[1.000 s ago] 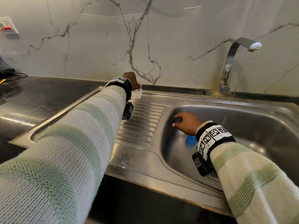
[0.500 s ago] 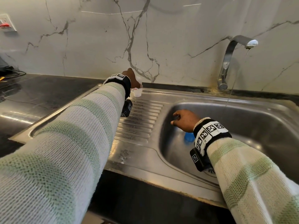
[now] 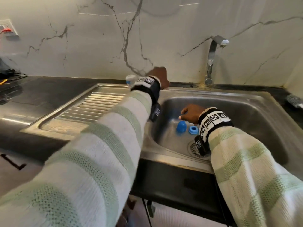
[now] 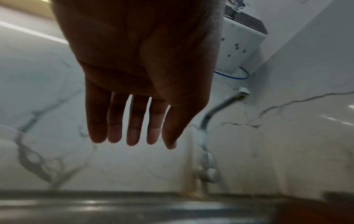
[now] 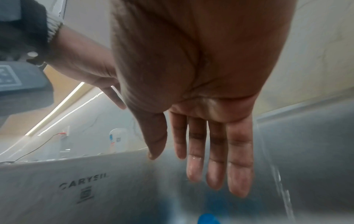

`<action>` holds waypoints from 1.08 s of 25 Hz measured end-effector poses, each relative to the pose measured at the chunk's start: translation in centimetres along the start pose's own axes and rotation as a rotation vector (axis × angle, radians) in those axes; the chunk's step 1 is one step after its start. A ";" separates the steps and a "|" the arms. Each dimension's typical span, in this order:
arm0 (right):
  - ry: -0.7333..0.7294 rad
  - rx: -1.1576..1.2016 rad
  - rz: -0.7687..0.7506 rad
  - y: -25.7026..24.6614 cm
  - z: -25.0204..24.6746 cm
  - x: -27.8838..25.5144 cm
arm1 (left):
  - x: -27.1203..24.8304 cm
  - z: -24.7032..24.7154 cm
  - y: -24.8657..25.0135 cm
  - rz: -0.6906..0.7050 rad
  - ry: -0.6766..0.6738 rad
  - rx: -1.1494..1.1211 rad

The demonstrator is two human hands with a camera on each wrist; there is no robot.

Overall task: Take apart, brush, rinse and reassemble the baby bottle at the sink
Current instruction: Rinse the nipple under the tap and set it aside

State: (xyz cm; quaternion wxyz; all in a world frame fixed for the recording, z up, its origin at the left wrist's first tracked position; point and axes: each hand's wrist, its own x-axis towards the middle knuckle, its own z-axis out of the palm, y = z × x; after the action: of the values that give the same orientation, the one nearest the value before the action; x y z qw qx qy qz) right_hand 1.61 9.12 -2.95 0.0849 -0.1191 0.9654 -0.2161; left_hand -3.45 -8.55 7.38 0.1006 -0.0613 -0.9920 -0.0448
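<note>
The clear baby bottle body stands upright at the back of the drainboard, partly behind my left wrist; it also shows in the right wrist view. My left hand hovers over the sink's back rim, right of the bottle, with straight fingers and nothing in it. My right hand is low inside the basin, its wet fingers straight and empty. Just below it on the basin floor lie a blue domed cap and a blue screw ring.
The steel sink has a ribbed drainboard on its left and a drain near the front. The tap stands at the back, with a thin stream of water falling. A brush lies on the right counter.
My left hand has let go of the bottle on the drainboard and moved right along the back rim towards the tap. My right hand stays in the basin; the blue parts now show.
</note>
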 end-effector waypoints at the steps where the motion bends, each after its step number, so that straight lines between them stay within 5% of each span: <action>1: -0.001 0.006 0.021 0.8 -0.4 -0.5 | -0.6 1.6 2.2 0.029 -0.033 -0.027; 6: -0.006 -0.029 0.225 7.7 -3.4 -4.6 | -3.5 8.4 11.2 0.075 -0.210 -0.200; 17: -0.013 -0.165 0.429 18.1 1.3 5.5 | -2.1 13.6 10.8 0.032 -0.351 -0.244; 23: -0.130 -0.253 0.266 13.6 2.1 4.0 | -1.7 14.3 10.5 -0.014 -0.364 -0.327; 27: -0.101 -0.370 0.311 14.1 3.0 4.5 | -1.6 14.4 10.5 -0.026 -0.363 -0.347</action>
State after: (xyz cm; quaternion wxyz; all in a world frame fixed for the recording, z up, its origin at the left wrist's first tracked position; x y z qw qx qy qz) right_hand -4.82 19.13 -12.32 0.1422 0.0067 0.9897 -0.0135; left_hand -3.33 3.06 -6.19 -0.0918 -0.0717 -0.9721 -0.2038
